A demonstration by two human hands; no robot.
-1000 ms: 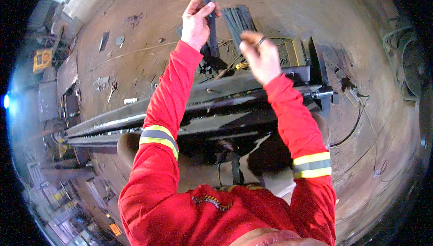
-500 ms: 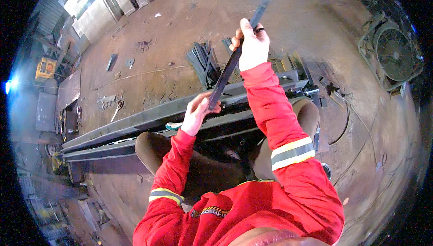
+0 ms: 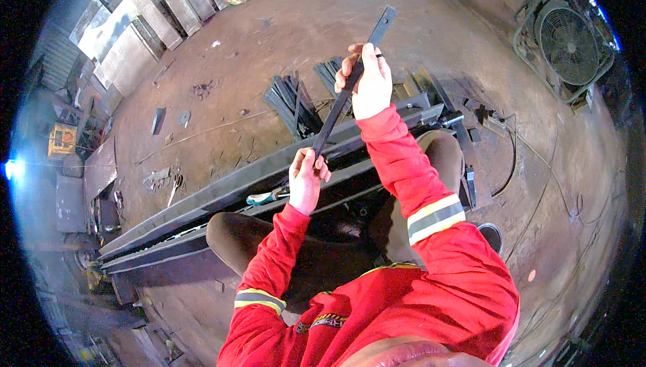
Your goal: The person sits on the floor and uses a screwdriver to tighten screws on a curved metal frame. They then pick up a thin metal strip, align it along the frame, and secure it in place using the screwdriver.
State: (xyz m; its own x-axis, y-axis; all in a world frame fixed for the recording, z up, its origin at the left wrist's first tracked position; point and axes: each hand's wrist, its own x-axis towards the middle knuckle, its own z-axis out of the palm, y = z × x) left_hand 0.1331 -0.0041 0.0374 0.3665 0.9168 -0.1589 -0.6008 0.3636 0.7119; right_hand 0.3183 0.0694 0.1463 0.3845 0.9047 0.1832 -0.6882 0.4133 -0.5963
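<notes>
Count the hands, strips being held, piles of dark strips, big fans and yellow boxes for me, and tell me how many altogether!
Left hand and right hand: 2
Held dark strip: 1
Left pile of strips and right pile of strips: 2
Big fan: 1
Yellow box: 1
Total: 7

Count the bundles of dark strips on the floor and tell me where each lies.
2. The left bundle lies just beyond the long beams; the right bundle is farther off, partly covered by the right hand and the held strip. Others may be hidden.
</notes>
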